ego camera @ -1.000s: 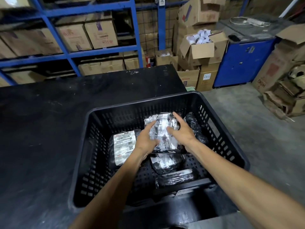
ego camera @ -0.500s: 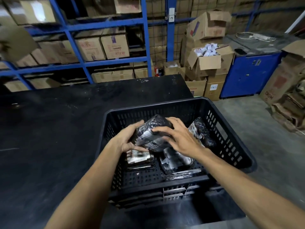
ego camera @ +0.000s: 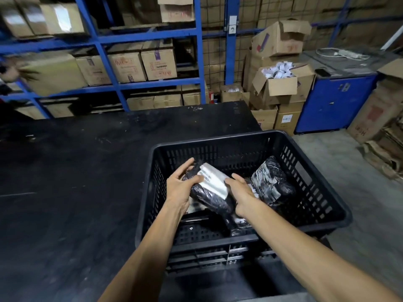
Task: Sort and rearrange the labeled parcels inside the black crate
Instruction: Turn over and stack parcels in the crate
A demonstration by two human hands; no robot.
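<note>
There is one black crate (ego camera: 322, 177) on one black table (ego camera: 65, 182). Two bare hands reach into it. I can count three parcels for sure: one held up, one lying at the right side, and one partly hidden low under the left hand. More may lie under the held one, but I cannot tell.

The crate sits at the table's right edge, close to the near edge too. The back half of the crate floor looks bare, so there is room there. The table to the left is wide and bare.

The held parcel (ego camera: 209, 192) is black with a white label on top, tilted. It sits between the two hands, above the crate floor. The left hand (ego camera: 181, 188) grips its left end, thumb on the label, fingers curled behind. The right hand (ego camera: 242, 192) presses its right side with fingers curled under. The parcel at the right (ego camera: 272, 182) lies just beside the right hand, near the right wall. The low parcel (ego camera: 194, 207) peeks out below the left hand.
</note>
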